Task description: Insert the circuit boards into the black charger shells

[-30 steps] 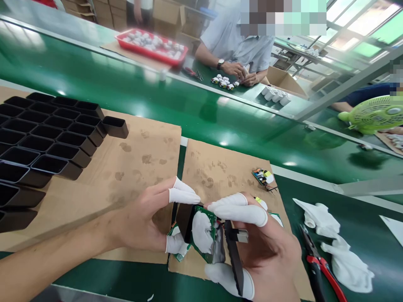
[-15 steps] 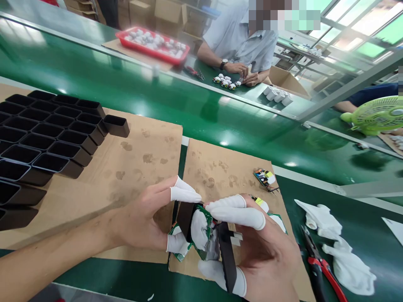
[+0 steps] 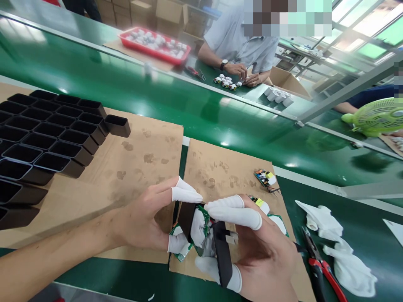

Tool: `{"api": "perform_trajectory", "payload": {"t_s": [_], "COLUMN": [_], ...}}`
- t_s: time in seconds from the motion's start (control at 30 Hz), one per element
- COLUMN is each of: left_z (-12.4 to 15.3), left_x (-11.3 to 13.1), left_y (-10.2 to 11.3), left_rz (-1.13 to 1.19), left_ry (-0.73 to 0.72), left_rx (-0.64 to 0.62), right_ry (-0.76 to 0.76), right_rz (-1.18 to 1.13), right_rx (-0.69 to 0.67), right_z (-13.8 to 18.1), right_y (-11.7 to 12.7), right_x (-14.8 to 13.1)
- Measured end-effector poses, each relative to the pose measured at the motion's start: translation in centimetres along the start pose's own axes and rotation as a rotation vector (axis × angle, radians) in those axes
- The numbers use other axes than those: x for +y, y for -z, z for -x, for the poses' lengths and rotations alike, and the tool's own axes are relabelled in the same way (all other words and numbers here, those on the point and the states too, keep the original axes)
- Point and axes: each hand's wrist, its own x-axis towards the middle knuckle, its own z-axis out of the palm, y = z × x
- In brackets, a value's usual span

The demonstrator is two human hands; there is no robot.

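My left hand [image 3: 147, 218] and my right hand [image 3: 261, 247], both with white finger cots, meet low in the middle over a cardboard sheet [image 3: 220, 167]. Together they pinch a green circuit board [image 3: 206, 235] with a black strip of tape [image 3: 222, 258] running across it. My left fingers also press a dark flat piece [image 3: 186, 218] against the board's left side. My right thumb and forefinger close over the board's top, and the tape hangs down past my right fingers. A small metal tab [image 3: 232, 238] sticks out of the board.
Rows of black plastic housings [image 3: 47, 142] stand at the left on cardboard. Another small circuit board [image 3: 265, 178] lies beyond my hands. Red-handled pliers [image 3: 321, 264] and white cloths [image 3: 333, 239] lie at the right. Across the green conveyor [image 3: 157, 92] a person works beside a red tray [image 3: 154, 44].
The black tape strip has swung leftward and closer against the board in my right hand. Both hands stay in nearly the same place, pressed together.
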Motion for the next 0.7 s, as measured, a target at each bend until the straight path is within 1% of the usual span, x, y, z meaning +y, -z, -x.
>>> {"api": "perform_trajectory", "payload": {"t_s": [0.43,0.5,0.63,0.7], "left_z": [-0.2,-0.2,-0.3,-0.3], "left_x": [0.1,0.2,0.2,0.3], "left_y": [-0.1,0.0,0.0,0.0], "left_rz": [0.015,-0.006,-0.018,-0.019], "left_ry": [-0.014,-0.002,0.013,0.008], "left_rx": [0.002,-0.005,-0.001,0.005], "right_ry": [-0.001,-0.007,0.031,0.042], "right_rz": [0.077,0.055,0.003,-0.016], "right_rx": [-0.027,0.007,0.147,0.166], "right_z": [0.2,0.2,0.2,0.2], "right_y": [0.1,0.3,1.0,1.3], "right_x": [0.4,0.3,0.0,-0.1]}}
